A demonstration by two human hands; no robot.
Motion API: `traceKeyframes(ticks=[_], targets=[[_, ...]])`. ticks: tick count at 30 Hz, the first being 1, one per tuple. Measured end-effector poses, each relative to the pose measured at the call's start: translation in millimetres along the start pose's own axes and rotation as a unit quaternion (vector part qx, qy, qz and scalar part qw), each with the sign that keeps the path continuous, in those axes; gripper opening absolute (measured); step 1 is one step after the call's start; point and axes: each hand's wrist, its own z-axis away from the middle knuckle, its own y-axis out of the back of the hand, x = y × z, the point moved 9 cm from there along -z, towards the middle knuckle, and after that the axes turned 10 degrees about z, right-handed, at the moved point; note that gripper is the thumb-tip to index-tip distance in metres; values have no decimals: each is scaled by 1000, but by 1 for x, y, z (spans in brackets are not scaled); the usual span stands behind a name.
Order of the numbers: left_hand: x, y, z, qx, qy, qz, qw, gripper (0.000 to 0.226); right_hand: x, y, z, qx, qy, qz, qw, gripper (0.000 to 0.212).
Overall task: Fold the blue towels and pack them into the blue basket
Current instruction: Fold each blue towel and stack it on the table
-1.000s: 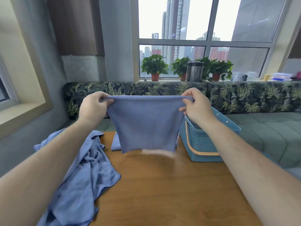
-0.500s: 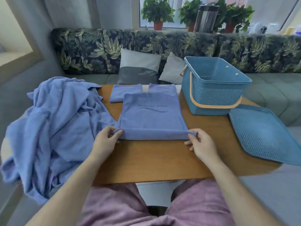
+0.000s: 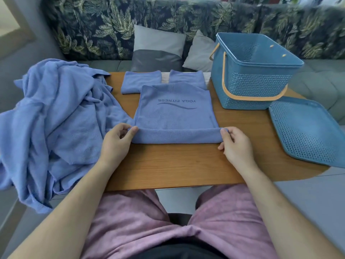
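Observation:
A blue towel (image 3: 175,116) printed "YOGA FITNESS" lies flat on the wooden table (image 3: 177,163), its near edge a rolled fold. My left hand (image 3: 117,141) pinches the fold's left corner and my right hand (image 3: 236,144) pinches its right corner. Behind it lie two folded blue towels, one at the left (image 3: 140,81) and one at the right (image 3: 188,79). A heap of unfolded blue towels (image 3: 56,116) hangs over the table's left end. The blue basket (image 3: 255,85) with a tan handle stands open and empty at the far right.
The basket's perforated blue lid (image 3: 308,131) lies flat at the table's right edge. A leaf-patterned sofa (image 3: 112,25) with two grey cushions (image 3: 156,47) runs behind the table. My lap in pink shorts is under the near edge.
The towel, held up in the air a second ago, now lies on the table. Both hands came down with it and keep pinching its near corners. The view tilted down.

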Motion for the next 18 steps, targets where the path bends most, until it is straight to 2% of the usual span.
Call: traceKeyframes(ticks=[2, 4, 6, 7, 8, 9, 11, 13, 15, 18], targets=[[4, 3, 5, 17, 4, 29, 999, 55, -1, 5, 1, 37, 15, 45, 998, 47], [11, 4, 11, 29, -19, 14, 999, 68, -16, 9, 8, 82, 84, 163, 980, 56], [32, -1, 17, 34, -131, -108, 985, 63, -39, 7, 20, 126, 165, 244, 947, 45], [44, -8, 21, 38, -192, -169, 966, 52, -48, 2, 25, 131, 201, 257, 936, 36], [50, -19, 24, 26, -227, -214, 950, 38, -54, -8, 28, 111, 222, 264, 932, 27], [49, -34, 26, -8, -230, -245, 942, 30, -57, -21, 30, 64, 231, 279, 930, 29], [33, -65, 32, -111, -200, -291, 929, 52, -52, -53, 37, -70, 222, 325, 917, 50], [20, -79, 38, -170, -169, -324, 915, 64, -42, -71, 45, -163, 201, 363, 895, 56], [27, -75, 36, -161, -180, -334, 911, 59, -44, -65, 49, -176, 193, 375, 889, 53], [55, -66, 40, -117, -237, -317, 911, 47, -64, -41, 56, -136, 210, 418, 873, 28]])
